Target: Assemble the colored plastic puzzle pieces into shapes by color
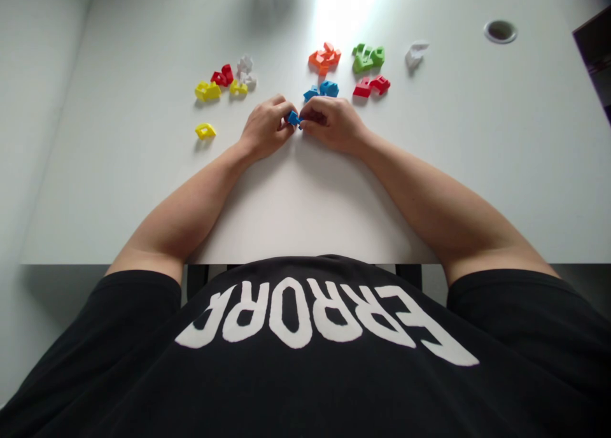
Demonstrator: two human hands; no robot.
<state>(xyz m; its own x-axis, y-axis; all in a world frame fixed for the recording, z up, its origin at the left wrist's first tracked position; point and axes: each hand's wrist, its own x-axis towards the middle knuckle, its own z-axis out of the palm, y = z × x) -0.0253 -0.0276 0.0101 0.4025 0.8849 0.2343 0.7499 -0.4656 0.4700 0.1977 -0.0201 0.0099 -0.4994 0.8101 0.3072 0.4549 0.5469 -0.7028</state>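
Your left hand (264, 128) and right hand (333, 125) meet above the white bench (305, 215), their curled fingers (287, 111) pinching a small blue plastic puzzle piece (293, 118) between them. Just beyond lie blue pieces (321, 90), with orange (324, 58), green (368, 58) and red pieces (371, 86). Yellow pieces (207, 91) lie left; a cable grommet (500, 32) sits far right.

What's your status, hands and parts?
Left hand and right hand pinching a small blue plastic piece. Other blue pieces just beyond the hands.
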